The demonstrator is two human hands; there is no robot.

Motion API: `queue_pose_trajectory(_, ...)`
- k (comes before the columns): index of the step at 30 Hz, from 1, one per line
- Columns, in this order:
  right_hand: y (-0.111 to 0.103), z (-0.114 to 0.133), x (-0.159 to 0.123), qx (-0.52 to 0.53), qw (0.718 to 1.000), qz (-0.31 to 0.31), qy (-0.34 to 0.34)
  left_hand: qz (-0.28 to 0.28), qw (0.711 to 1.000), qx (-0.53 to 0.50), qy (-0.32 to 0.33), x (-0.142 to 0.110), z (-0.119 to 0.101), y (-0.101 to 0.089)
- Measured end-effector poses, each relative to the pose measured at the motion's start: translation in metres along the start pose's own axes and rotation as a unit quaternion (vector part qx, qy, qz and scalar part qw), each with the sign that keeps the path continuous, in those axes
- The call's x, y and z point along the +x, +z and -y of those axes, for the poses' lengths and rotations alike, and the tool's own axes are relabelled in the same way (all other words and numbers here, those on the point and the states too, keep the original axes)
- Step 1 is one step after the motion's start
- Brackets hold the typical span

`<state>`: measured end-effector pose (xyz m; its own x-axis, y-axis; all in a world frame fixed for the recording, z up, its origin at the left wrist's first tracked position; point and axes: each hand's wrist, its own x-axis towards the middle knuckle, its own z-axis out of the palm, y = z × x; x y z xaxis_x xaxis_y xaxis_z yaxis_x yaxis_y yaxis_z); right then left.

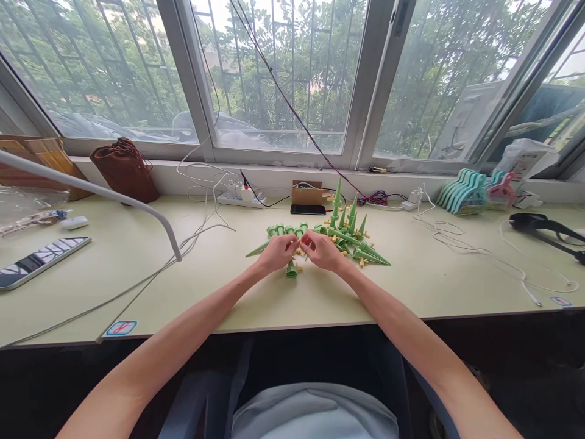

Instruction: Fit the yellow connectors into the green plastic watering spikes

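My left hand (280, 251) and my right hand (321, 249) meet over the desk, fingertips pinched close together. Whatever small thing they hold is mostly hidden by the fingers. Just below them a green plastic socket piece (291, 271) lies with its round opening facing me, a small yellow valve (299, 267) beside it. Behind the hands are several green threaded caps (289, 230). One green watering spike (257, 249) points left from under my left hand. To the right is a pile of green spikes (372, 254), some standing upright, such as the tall spike (337, 201), with yellow valves among them.
Behind the pile, a black phone (308, 210) lies before a small cardboard box (306, 194). A power strip (247, 200) and white cables (208, 228) are at left, near another phone (43, 262). Turquoise hangers (464, 190) and dark glasses (546, 228) are at right.
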<state>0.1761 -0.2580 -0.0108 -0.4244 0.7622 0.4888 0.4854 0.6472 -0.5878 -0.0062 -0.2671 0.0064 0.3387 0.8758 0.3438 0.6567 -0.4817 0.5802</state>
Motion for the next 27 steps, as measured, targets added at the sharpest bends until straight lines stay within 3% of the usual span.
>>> queue_pose_trajectory(15,-0.0005,-0.0009,0.0024,-0.021,0.998,-0.038,0.034,-0.010,1.000,0.019,0.004,-0.0001,0.0025,0.0020)
queue_pose_trajectory(27,-0.0004,-0.0045,0.0035,-0.022,0.996,-0.068,0.049,0.049,0.997,0.038,0.046,-0.0017,0.0031,0.0023)
